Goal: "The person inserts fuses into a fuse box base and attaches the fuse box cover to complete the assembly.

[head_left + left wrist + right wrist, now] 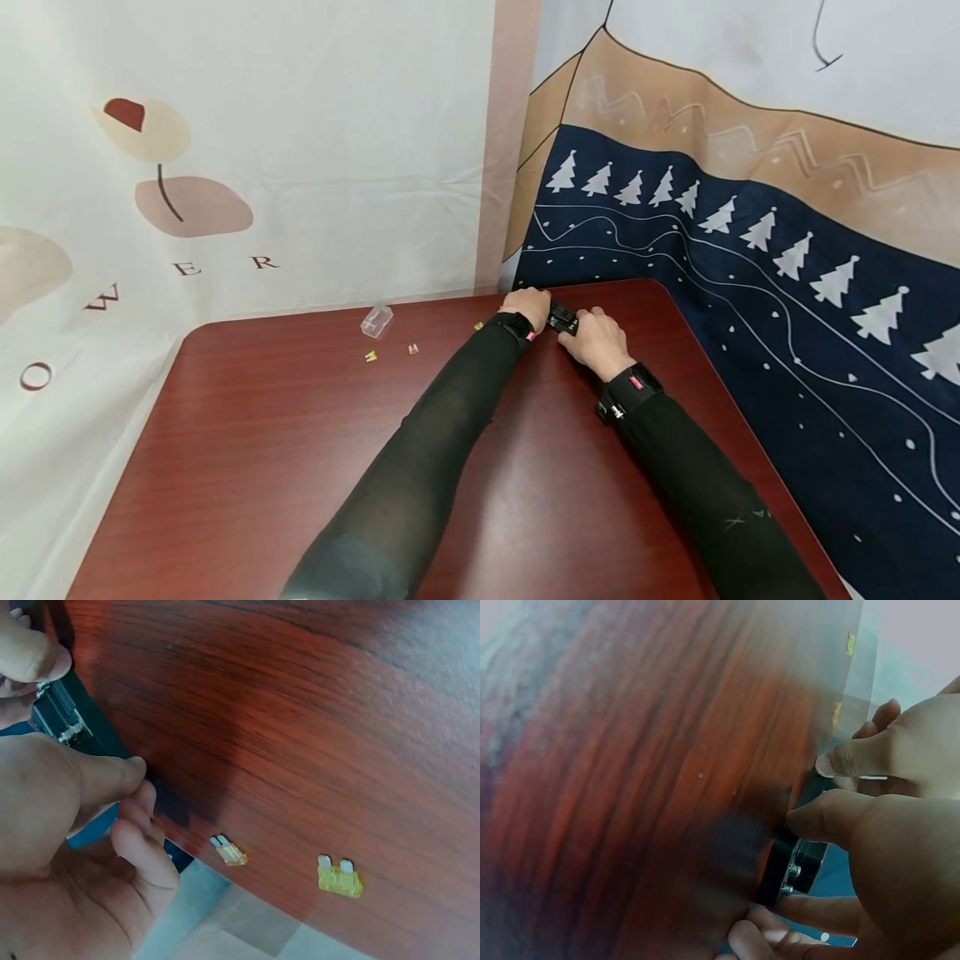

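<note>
Fingers of the left hand and right hand grip a black fuse holder between them — apparently a steadying step, the next move likely needing firm hold. Near the left fingers, a tan blade fuse and yellow blade fuse lie on the tabletop.

The head view is bright and evenly lit, the white curtain pale, with a soft sheen low on the table and a faint shadow to the right of the left sleeve. The left wrist view is dimmer and cooler — glare whitens its upper right corner, a dark shadow falls beside the left hand, and the yellow fuse shows fairly clearly. The right wrist view is hazy — washed out along the top, smeared at upper left, with a blurry shadow near the black block.
</note>
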`<state>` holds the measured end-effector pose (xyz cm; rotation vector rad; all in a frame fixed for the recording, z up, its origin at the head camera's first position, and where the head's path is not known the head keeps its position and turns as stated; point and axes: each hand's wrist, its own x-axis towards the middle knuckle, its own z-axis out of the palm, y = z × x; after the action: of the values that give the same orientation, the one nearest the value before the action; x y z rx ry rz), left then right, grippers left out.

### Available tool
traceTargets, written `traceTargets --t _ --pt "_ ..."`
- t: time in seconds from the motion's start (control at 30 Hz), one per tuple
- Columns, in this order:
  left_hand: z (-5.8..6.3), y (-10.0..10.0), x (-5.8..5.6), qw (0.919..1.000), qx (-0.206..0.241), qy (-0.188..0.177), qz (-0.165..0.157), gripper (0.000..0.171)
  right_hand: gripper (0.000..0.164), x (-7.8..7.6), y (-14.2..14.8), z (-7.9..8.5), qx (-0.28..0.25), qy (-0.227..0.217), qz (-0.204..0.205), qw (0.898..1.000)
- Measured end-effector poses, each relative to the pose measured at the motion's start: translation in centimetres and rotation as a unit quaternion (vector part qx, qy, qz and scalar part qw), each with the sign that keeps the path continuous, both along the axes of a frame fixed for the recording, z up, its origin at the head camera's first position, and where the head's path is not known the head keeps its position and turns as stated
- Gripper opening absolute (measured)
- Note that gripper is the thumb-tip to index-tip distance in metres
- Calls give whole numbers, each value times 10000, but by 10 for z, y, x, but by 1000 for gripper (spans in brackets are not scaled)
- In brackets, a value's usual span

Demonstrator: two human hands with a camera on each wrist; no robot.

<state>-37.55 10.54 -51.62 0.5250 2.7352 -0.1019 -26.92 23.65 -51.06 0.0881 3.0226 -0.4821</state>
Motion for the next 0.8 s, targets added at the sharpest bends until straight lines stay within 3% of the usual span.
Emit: traceTargets --t 0.17,0.33,0.5,0.8 --pt "2 -4 8 9999 69 98 -91 42 54 -1 -1 2 12 -29 -14 10000" --pt "17 -17 27 9991 163 280 -261 49 53 0 -1 1 -23 -62 19 10000" --pt "29 -39 42 9960 394 356 -713 53 53 4 0 0 -139 59 119 9998" --pt "31 -88 63 9835 804 910 -1344 41 63 9 -7 1 -175 260 756 9966"
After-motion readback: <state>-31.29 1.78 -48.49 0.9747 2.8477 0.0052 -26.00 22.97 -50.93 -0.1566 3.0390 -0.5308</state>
